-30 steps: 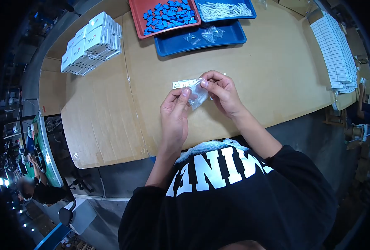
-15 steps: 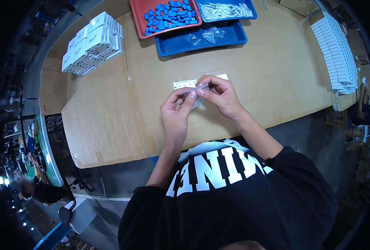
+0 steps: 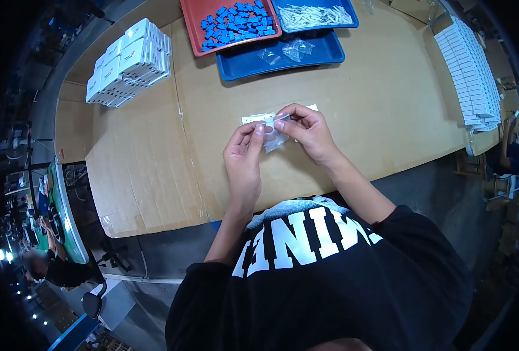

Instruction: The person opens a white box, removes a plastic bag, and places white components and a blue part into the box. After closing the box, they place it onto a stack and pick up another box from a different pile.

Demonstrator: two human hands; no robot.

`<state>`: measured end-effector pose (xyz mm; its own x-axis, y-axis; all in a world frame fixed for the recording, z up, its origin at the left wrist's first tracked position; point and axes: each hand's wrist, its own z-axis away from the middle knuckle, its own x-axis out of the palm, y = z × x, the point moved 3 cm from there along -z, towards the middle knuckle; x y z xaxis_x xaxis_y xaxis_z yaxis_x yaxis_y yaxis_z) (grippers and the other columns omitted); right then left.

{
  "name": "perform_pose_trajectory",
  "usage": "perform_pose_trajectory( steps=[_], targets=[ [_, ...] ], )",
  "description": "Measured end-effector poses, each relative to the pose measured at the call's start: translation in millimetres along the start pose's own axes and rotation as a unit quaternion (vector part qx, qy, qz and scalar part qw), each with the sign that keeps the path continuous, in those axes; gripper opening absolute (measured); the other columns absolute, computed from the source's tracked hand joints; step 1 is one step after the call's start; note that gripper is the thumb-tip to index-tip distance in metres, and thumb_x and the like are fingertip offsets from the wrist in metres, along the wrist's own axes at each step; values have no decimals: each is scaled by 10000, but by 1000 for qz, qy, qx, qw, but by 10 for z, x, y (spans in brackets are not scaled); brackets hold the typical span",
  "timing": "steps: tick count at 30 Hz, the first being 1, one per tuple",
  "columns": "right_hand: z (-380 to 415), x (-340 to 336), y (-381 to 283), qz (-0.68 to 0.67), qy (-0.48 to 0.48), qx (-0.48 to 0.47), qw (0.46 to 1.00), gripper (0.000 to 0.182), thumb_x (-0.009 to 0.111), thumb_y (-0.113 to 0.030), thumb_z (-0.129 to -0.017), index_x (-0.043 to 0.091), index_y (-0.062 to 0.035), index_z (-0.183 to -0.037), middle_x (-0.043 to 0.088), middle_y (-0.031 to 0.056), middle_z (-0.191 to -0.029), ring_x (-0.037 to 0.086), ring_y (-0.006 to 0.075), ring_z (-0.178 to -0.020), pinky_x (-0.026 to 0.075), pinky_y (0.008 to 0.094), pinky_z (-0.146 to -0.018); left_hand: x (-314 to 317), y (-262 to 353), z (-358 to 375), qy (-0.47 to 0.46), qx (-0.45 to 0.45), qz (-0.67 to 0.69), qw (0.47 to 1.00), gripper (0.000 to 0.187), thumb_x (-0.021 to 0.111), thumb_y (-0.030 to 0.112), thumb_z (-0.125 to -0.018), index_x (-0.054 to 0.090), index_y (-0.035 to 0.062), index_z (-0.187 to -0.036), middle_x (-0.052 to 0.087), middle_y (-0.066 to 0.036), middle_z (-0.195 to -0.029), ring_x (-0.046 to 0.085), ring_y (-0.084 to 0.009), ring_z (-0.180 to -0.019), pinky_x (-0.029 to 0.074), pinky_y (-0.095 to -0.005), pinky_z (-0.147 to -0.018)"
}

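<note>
Lower now, clear bag (image 3: 275, 136) hangs (crumpled) — pinched between left hand (image 3: 243, 157) and right hand (image 3: 307, 131) fingertips

Worktop (image 3: 359, 105) covered with taped brown cardboard sheets. Grey floor (image 3: 154, 251) seen below near edge. Darkened hall glimpsed at left, lit by small bright lamps (image 3: 2, 255) low in corner. Green-topped bench (image 3: 57, 205) seen at left, with another person (image 3: 55, 270) seated beside it. Blue frame (image 3: 75, 330) noted at bottom left. Wooden stool (image 3: 467, 164) placed at right beyond worktop edge.
</note>
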<state>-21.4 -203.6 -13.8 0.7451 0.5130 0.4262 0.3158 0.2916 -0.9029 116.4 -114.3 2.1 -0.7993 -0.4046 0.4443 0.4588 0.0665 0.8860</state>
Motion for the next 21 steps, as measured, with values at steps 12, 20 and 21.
perform_pose_trajectory(
  steps=[12, 20, 21],
  targets=[
    [-23, 11, 51, -148, -15, 54, 987, 140, 742, -70, -947, 717, -25, -1077, 720, 55, -1030, 677, 128, -981, 528, 272, -881, -26, -78, -27, -47, -81, 178, 980, 164, 574, 143, -1084, 649, 13, -1150, 708, -86, -1154, 655, -149, -1075, 493, -344, -1009],
    [-37, -18, 7, -68, -7, 58, 996, 71, 724, -64, -962, 726, -31, -1025, 711, 59, -1050, 673, 139, -1005, 519, 282, -930, -86, -71, -79, -46, -74, 84, 993, 211, 581, 211, -1090, 654, 25, -1156, 692, -76, -1155, 659, -157, -1072, 522, -341, -995],
    [-42, -28, 14, -72, -10, 50, 996, 79, 729, -67, -959, 738, -28, -1028, 726, 61, -1038, 678, 141, -993, 526, 287, -921, -100, -89, -86, -52, -79, 104, 990, 214, 577, 215, -1092, 654, 27, -1160, 691, -78, -1156, 657, -162, -1084, 520, -348, -999]
  ],
)
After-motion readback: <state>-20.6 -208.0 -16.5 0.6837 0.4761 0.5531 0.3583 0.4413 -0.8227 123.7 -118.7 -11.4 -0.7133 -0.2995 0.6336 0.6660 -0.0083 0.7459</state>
